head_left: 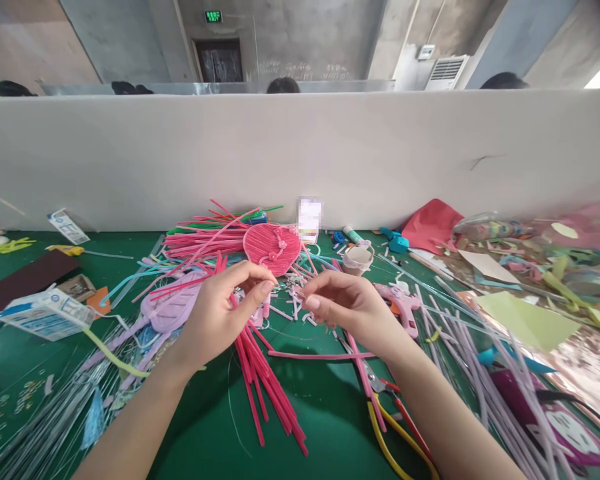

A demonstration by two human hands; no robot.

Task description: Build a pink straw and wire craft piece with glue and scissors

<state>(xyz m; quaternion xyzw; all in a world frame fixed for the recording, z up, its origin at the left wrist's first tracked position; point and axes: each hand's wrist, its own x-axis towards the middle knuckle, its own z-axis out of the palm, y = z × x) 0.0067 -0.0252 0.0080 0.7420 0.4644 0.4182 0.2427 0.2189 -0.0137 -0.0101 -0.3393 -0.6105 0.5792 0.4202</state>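
Observation:
My left hand [230, 310] is raised over the middle of the table, thumb and forefinger pinched. Opposite it, a small gap away, my right hand [353, 310] pinches in the same way. Whatever is between the fingertips is too small to make out. Just behind the hands lies a round pink-red piece [260, 247] made of fuzzy strips, with a twisted trim on it. Red pipe cleaners [270, 383] fan out beneath my left hand. Near my right wrist are scissors [380, 387] with yellow and red handles, and a pink glue gun [405, 307].
A purple fuzzy piece [173, 303] and a white-blue box [45, 313] are on the left. Lilac pipe cleaners [475, 360] and a purple power strip [555, 420] lie right. A cardboard tube [357, 260] and a lit phone [310, 219] stand before the white partition [230, 153].

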